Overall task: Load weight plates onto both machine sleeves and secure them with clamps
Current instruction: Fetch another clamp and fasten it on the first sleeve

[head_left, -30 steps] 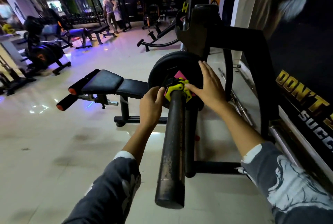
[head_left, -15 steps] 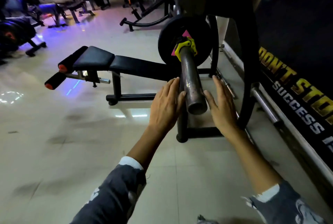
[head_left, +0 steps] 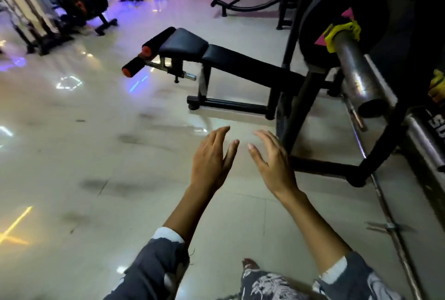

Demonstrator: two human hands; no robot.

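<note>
The metal sleeve (head_left: 356, 68) juts toward the camera at upper right. At its far end a black weight plate (head_left: 315, 34) sits on it, with a yellow clamp (head_left: 343, 31) on the sleeve right against the plate. Well below and left of the sleeve's free end, the left hand (head_left: 213, 160) and right hand (head_left: 272, 162) hang over the pale floor (head_left: 96, 155), palms facing each other, each grip spread wide and holding nothing. A black bench (head_left: 216, 58) stands left of the sleeve.

Left hand (head_left: 212, 160) and right hand (head_left: 273, 162), both bare, extend forward side by side, palms facing each other, fingers loosely spread and holding nothing. Both forearms are bare below pushed-up grey patterned sleeves (head_left: 154, 268) with white cuffs.
</note>
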